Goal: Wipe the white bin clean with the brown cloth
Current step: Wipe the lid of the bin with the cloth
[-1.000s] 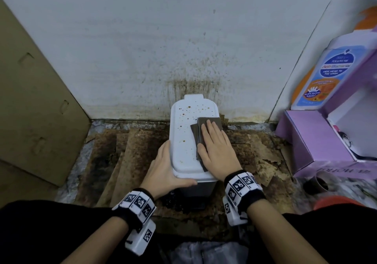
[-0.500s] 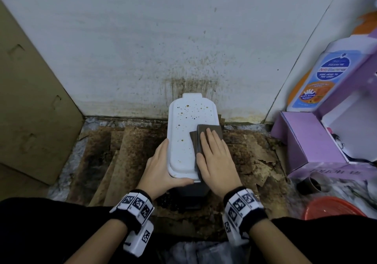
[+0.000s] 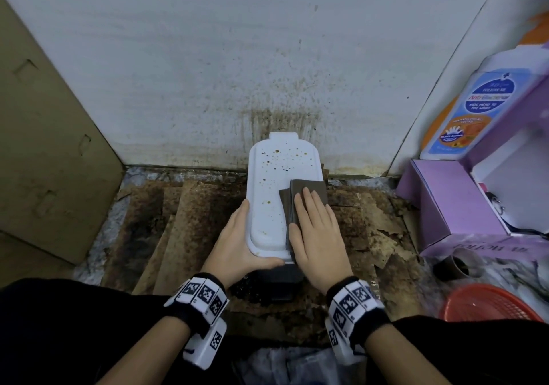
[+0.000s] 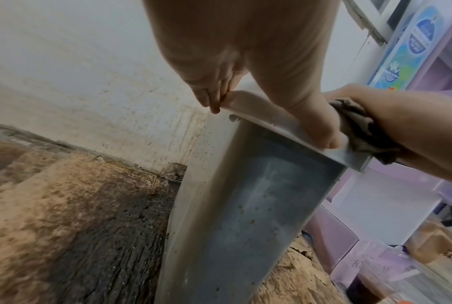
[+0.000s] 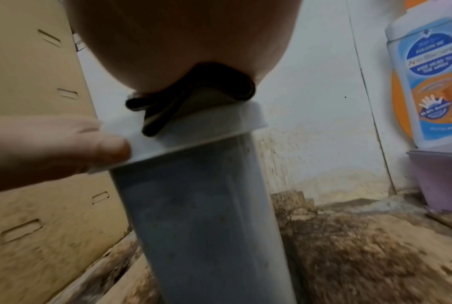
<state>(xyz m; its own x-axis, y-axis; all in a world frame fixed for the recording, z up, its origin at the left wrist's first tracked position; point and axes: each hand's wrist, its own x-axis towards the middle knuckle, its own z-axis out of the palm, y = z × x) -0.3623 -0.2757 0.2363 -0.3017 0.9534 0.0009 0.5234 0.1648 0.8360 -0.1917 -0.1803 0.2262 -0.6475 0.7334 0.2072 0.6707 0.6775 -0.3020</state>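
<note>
The white bin (image 3: 271, 188) stands upright against the wall, its lid dotted with brown spots. A folded brown cloth (image 3: 309, 190) lies on the lid's right side. My right hand (image 3: 318, 230) lies flat on the cloth with straight fingers and presses it down. My left hand (image 3: 237, 245) grips the lid's near left corner, fingers along the left edge and thumb across the front rim. The left wrist view shows the bin's grey speckled body (image 4: 245, 205), my left hand's thumb (image 4: 320, 131) on the rim, and the cloth (image 4: 359, 127). The right wrist view shows the cloth (image 5: 193, 92) bunched under my palm.
A cardboard sheet (image 3: 44, 147) leans at the left. Stained cardboard (image 3: 184, 221) covers the floor. The spattered wall (image 3: 267, 57) is right behind the bin. On the right are a purple box (image 3: 445, 200), a wash bottle (image 3: 475, 108) and a red basket (image 3: 487, 304).
My right hand and the cloth have slid slightly toward me along the lid's right side. The left hand has kept its hold on the lid.
</note>
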